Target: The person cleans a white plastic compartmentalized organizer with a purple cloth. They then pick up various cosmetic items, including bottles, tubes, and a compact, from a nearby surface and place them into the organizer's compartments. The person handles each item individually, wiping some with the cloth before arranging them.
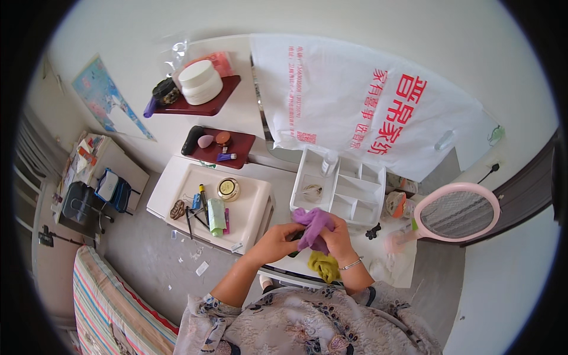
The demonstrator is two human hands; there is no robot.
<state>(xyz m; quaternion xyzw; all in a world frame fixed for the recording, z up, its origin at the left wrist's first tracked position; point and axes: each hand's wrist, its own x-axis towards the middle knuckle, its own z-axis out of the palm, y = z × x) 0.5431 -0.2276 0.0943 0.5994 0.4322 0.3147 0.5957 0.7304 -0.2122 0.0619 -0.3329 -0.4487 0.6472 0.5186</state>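
A crumpled purple cloth is bunched in my right hand, whose fingers are closed around it. Close beside it, my left hand grips a small dark object against the cloth; its kind cannot be made out, since fingers and cloth cover most of it. Under my right wrist, a yellow-green cloth lies crumpled near the front edge of the white table. Just beyond my hands stands a white compartment organizer, with a small white bottle inside its left part.
Left of my hands, a cream drawer-box top bears a gold-lidded jar, a green tube and several small items. A pink mosquito swatter stands at the right. Two dark red shelves project from the wall.
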